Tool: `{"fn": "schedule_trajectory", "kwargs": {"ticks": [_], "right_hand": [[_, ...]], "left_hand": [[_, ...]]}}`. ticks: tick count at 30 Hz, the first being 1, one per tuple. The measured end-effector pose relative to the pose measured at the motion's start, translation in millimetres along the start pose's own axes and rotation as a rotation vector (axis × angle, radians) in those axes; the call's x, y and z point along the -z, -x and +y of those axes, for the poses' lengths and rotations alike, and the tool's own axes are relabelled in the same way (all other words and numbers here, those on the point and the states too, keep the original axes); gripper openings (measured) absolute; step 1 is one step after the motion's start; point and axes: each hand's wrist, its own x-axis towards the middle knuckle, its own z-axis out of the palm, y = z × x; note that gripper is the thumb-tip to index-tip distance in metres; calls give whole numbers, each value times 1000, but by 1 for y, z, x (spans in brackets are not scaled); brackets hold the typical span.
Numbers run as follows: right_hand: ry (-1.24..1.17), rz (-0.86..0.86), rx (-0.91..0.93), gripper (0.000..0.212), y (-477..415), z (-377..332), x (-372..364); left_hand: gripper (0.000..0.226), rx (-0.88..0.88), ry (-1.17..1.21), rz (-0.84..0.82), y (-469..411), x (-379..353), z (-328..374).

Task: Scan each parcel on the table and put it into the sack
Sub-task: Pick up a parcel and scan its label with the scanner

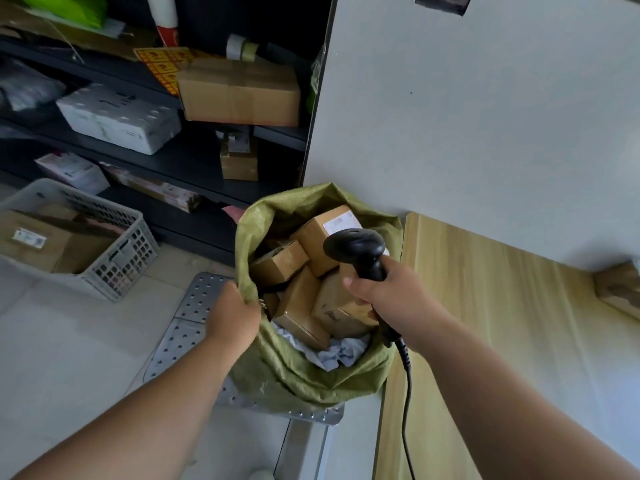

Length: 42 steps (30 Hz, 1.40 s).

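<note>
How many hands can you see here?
2. The left hand grips the rim of the green sack. The right hand holds the black scanner over the boxes inside the sack.

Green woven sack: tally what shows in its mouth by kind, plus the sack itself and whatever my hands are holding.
Green woven sack, rim gripped by the left hand: 1
Brown cardboard boxes inside it: 4 plainly showing, more may be hidden
Crumpled white wrapping: 1
Black handheld barcode scanner, gripped by the right hand: 1
Total: 7
</note>
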Motion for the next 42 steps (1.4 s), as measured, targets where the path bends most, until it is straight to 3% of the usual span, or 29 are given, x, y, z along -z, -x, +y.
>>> {"fn": "schedule_trajectory", "kwargs": {"ticks": [3, 9, 13, 15, 18, 20, 25, 32, 42], "right_hand": [[-7, -11, -7, 15, 14, 10, 1], [-78, -22, 22, 18, 48, 18, 25], [-69, -31, 43, 15, 70, 35, 37], [-68, -45, 47, 15, 82, 48, 45], [-82, -68, 60, 13, 106, 72, 65], [-87, -83, 61, 16, 125, 88, 81], [-71, -107, 46, 23, 178, 125, 135], [42, -40, 7, 20, 261, 175, 230], [62, 294, -85, 14, 348, 237, 333]], "left_hand": [[10, -125, 71, 35, 17, 10, 14], [25, -202, 198, 144, 39, 25, 22], [27, -83, -44, 40, 52, 19, 10], [57, -13, -214, -24, 66, 13, 6], [93, -137, -536, 114, 103, 2, 10], [91, -303, -652, 190, 137, -9, 17], [78, -610, -782, 176, 230, -45, 45], [71, -807, -876, 67, 328, -95, 92], [71, -1080, -905, -37, 407, -150, 165]]}}
